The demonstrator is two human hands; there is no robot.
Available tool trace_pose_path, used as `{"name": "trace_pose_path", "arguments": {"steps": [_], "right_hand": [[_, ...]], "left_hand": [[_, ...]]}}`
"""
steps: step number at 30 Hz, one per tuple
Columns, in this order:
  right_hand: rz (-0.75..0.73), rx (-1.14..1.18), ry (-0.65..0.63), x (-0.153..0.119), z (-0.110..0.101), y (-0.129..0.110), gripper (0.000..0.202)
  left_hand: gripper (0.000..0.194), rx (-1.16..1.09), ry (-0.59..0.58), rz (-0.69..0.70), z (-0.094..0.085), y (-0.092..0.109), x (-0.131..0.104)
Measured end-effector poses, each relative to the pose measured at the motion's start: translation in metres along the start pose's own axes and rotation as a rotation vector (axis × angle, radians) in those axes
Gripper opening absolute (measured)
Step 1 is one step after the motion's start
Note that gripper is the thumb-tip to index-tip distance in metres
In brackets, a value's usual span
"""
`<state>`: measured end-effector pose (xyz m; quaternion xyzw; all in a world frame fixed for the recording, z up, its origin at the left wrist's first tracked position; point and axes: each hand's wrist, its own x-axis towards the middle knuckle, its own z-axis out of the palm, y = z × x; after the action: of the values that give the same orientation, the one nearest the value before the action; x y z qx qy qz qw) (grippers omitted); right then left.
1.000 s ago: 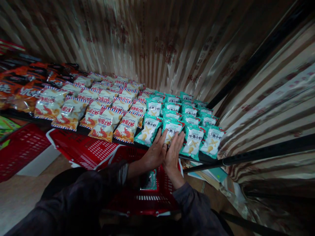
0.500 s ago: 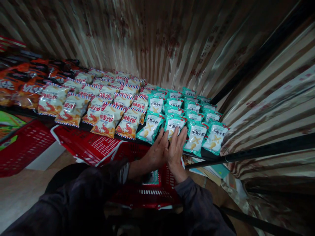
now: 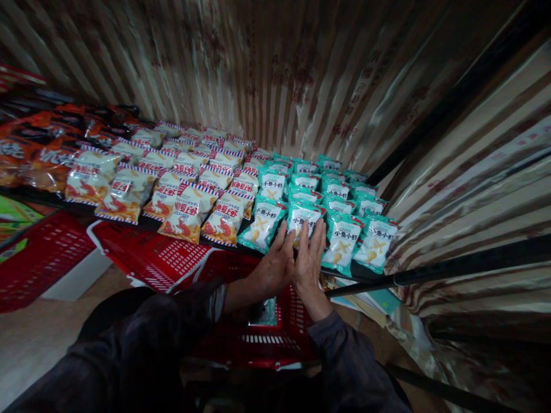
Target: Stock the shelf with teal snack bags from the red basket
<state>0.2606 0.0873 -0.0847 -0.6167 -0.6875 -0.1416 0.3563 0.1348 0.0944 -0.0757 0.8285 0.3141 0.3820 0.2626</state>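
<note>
My left hand (image 3: 274, 264) and my right hand (image 3: 307, 265) meet side by side at the front row of teal-and-white snack bags. Their outstretched fingers lie against the lower front of one bag (image 3: 305, 213), covering its bottom part. To the left of my fingers stands another teal snack bag (image 3: 263, 223), and to the right is a third (image 3: 343, 244). Neither hand has its fingers wrapped round anything that I can see. Below my hands sits a red plastic basket (image 3: 269, 339), with a teal packet (image 3: 269, 312) inside, partly hidden by my left forearm.
White-and-orange snack bags (image 3: 185, 215) fill the shelf's middle, and orange-black bags (image 3: 51, 163) its left end. Another red basket (image 3: 142, 246) is below the shelf. A dark metal bar (image 3: 451, 261) crosses at right. Striped curtain (image 3: 267, 69) hangs behind.
Both hands stay pressed at the same teal snack bag, with only a very slight shift of the fingers. The bags keep their places.
</note>
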Motion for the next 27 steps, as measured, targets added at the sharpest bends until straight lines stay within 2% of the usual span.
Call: {"name": "trace_pose_path", "arguments": {"steps": [27], "right_hand": [[0.009, 0.025, -0.02, 0.007, 0.0051, 0.0039, 0.07]], "left_hand": [[0.065, -0.053, -0.048, -0.092, -0.0064, -0.0057, 0.0045]]}}
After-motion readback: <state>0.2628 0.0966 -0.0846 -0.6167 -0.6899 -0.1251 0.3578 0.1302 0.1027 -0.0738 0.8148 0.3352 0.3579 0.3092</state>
